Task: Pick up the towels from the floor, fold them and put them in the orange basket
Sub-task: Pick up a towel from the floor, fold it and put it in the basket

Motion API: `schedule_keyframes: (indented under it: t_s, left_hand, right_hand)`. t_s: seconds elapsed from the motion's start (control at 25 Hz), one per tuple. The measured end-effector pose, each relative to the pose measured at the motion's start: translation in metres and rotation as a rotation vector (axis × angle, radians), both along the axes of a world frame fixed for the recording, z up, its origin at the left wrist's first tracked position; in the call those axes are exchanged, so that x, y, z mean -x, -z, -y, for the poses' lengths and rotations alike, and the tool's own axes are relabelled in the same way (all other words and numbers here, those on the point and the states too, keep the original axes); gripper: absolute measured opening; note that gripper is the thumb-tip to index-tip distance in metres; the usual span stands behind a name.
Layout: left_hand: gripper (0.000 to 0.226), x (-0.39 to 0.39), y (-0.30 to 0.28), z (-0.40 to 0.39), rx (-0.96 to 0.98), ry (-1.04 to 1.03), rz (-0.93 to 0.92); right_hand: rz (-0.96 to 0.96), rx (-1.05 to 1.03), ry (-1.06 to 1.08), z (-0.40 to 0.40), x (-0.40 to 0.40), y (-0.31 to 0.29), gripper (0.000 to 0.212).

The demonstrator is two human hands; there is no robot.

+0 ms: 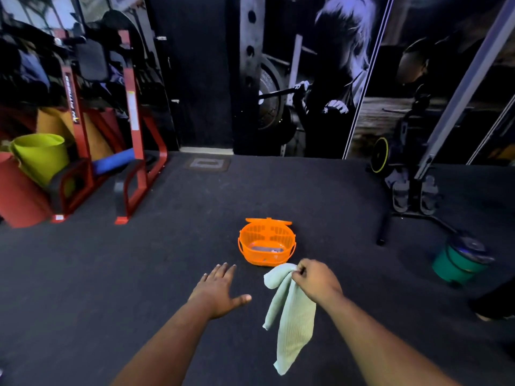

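A pale green towel (pixel 289 316) hangs unfolded from my right hand (pixel 316 280), which pinches its top edge just in front of the orange basket (pixel 245 247). The basket stands on the dark floor with its lid open at the back; something grey lies at its bottom. My left hand (pixel 218 291) is stretched out flat to the left of the towel, fingers spread, holding nothing.
A red gym machine frame (pixel 133 151) with a lime green bucket (pixel 39 157) stands at the left. A green bin with a dark lid (pixel 459 260) and a black equipment stand (pixel 409 196) sit at the right. A mural wall lies behind.
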State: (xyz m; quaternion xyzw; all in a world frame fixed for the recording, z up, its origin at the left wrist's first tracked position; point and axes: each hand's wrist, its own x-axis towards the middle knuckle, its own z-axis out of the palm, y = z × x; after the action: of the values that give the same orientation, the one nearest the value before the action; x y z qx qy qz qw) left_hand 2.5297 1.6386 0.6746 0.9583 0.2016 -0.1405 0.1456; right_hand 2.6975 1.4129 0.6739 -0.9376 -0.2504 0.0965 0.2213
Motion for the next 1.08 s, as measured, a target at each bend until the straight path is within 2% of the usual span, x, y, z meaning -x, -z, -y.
schedule_keyframes:
  t_s: [0.16,0.32,0.4,0.52,0.6,0.72,0.8,0.88,1.0,1.08]
  left_hand:
    - [0.118,-0.071,-0.018,-0.068,-0.016,0.022,0.028]
    - [0.113,-0.126,-0.024,-0.101,0.055,0.029,0.052]
    - [0.103,-0.161,-0.025,-0.110,0.211,0.009,0.128]
    - [0.057,-0.217,-0.030,-0.121,0.603,-0.121,0.231]
    - [0.049,-0.253,-0.029,-0.134,0.839,-0.254,0.224]
    - [0.057,-0.298,-0.030,-0.155,1.020,-0.388,0.383]
    - [0.042,-0.328,-0.039,-0.166,1.068,-0.451,0.532]
    - [0.023,-0.352,-0.047,-0.172,1.035,-0.449,0.617]
    - [0.020,-0.373,-0.052,-0.171,0.988,-0.384,0.599]
    - [0.026,-0.382,-0.055,-0.172,0.974,-0.357,0.560]
  right_hand:
    - [-0.006,-0.160,0.020,-0.046,-0.055,-0.022,0.015]
    - [-0.049,-0.383,-0.048,-0.084,-0.098,-0.037,0.018]
    - [-0.075,-0.502,-0.116,-0.104,-0.121,-0.046,0.019]
    - [-0.056,-0.623,-0.229,-0.132,-0.159,-0.058,0.020]
    - [-0.028,-0.662,-0.266,-0.146,-0.192,-0.057,0.022]
    - [-0.050,-0.643,-0.324,-0.162,-0.240,-0.048,0.019]
    - [-0.099,-0.563,-0.413,-0.171,-0.275,-0.037,0.013]
    - [-0.157,-0.384,-0.495,-0.178,-0.300,-0.022,0.012]
    - [-0.262,-0.112,-0.554,-0.186,-0.322,-0.006,0.016]
    - [-0.357,-0.096,-0.538,-0.192,-0.333,-0.004,0.030]
